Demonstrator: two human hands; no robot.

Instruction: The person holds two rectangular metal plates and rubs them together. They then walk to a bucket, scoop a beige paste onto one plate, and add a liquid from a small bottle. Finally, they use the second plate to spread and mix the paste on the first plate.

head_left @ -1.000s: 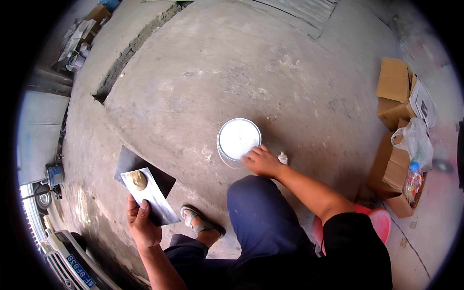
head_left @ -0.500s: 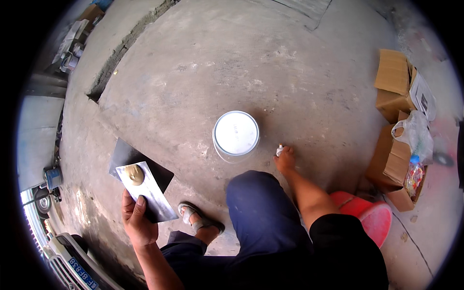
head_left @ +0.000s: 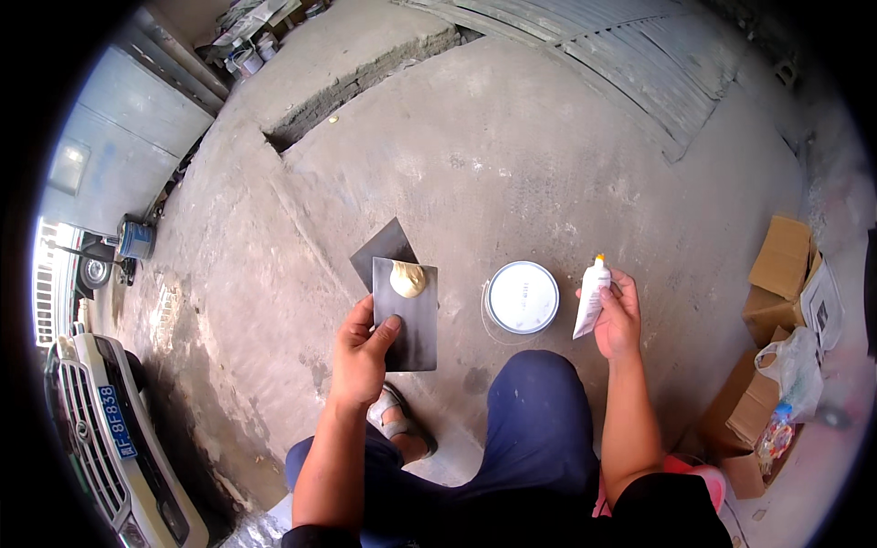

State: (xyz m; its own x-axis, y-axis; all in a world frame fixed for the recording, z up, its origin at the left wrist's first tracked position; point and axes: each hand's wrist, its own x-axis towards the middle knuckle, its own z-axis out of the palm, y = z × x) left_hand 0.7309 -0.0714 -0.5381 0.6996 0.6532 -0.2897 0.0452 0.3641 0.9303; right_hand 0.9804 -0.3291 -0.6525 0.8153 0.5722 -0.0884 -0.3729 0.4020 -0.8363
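Note:
My left hand (head_left: 365, 352) grips a flat grey metal putty spreader (head_left: 406, 324), thumb on top. A mound of beige putty (head_left: 408, 279) sits near its far edge. A second, darker spreader (head_left: 384, 248) fans out beneath it at an angle, partly hidden, and appears to be in the same grip. My right hand (head_left: 618, 315) is closed around a white squeeze tube (head_left: 594, 294) with a yellow tip, held up and slightly tilted. Between the hands, a white-lidded bucket (head_left: 523, 298) stands on the floor, touched by neither.
Open cardboard boxes (head_left: 776, 283) and a clear plastic bag (head_left: 797, 370) lie on the right. Behind my right arm is a pink-red basin (head_left: 713, 479). A vehicle front (head_left: 110, 438) occupies the lower left. A trench (head_left: 356, 91) and metal sheeting (head_left: 621, 68) lie farther off.
My right hand has lifted the tube up from beside the bucket. My left hand has brought the spreaders inward and farther forward. The view has swung left.

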